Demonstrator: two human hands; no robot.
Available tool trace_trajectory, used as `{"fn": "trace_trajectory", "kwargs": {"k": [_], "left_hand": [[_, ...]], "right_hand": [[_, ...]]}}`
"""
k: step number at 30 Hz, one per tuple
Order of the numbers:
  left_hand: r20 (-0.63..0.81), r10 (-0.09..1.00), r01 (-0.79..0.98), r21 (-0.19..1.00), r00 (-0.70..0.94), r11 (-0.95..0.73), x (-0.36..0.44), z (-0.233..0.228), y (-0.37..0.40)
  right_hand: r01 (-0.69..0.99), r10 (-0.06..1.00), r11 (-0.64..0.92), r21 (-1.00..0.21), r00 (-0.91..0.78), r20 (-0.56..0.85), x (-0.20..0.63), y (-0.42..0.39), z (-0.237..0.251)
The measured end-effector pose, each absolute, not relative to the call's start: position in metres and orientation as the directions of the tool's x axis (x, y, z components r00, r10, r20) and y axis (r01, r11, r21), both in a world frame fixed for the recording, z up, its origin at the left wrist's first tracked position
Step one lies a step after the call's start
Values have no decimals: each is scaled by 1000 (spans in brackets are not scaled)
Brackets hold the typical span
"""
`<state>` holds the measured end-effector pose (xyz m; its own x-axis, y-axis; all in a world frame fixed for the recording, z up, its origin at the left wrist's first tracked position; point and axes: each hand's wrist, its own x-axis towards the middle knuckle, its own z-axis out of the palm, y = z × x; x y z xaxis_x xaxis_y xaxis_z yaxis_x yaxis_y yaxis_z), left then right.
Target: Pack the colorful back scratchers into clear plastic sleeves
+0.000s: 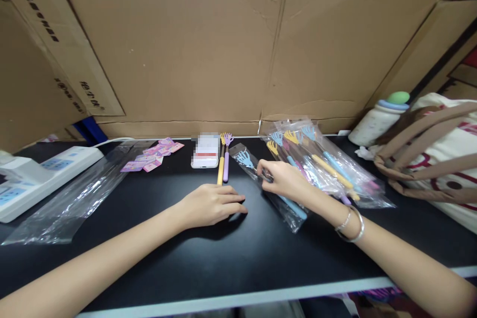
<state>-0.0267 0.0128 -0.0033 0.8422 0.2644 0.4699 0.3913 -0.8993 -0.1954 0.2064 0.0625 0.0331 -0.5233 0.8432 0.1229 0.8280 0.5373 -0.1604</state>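
My right hand (285, 180) pinches a clear plastic sleeve (288, 211) holding a blue hand-shaped back scratcher (245, 159), which lies diagonally on the black table (208, 258). My left hand (212, 204) rests flat on the table just left of it, fingers together and pointing right, holding nothing. Just beyond my left hand lie two unwrapped scratchers, one yellow (221, 169) and one purple (226, 164), side by side.
A pile of bagged scratchers (328, 169) lies at the right. Empty clear sleeves (74, 198) and pink cards (154, 155) lie at the left, beside a white power strip (33, 179). A white phone (204, 155), a bottle (376, 119) and a canvas bag (436, 159) stand near the cardboard wall.
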Motion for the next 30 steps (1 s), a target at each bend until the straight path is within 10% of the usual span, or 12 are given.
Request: {"fn": "trace_trajectory", "kwargs": {"k": [9,16,30], "left_hand": [[472,264,392,-195,841,-899,-28,-5,14],[458,278,404,-203,844,-892,-28,-3,13],[457,300,417,-179,837,-891,-27,-4,14]], "right_hand": [[815,864,504,-286,-475,168,242,90,63],[939,923,302,-165,-245,295,288,114,90],[994,993,109,1,-108,45,336,135,87]]}}
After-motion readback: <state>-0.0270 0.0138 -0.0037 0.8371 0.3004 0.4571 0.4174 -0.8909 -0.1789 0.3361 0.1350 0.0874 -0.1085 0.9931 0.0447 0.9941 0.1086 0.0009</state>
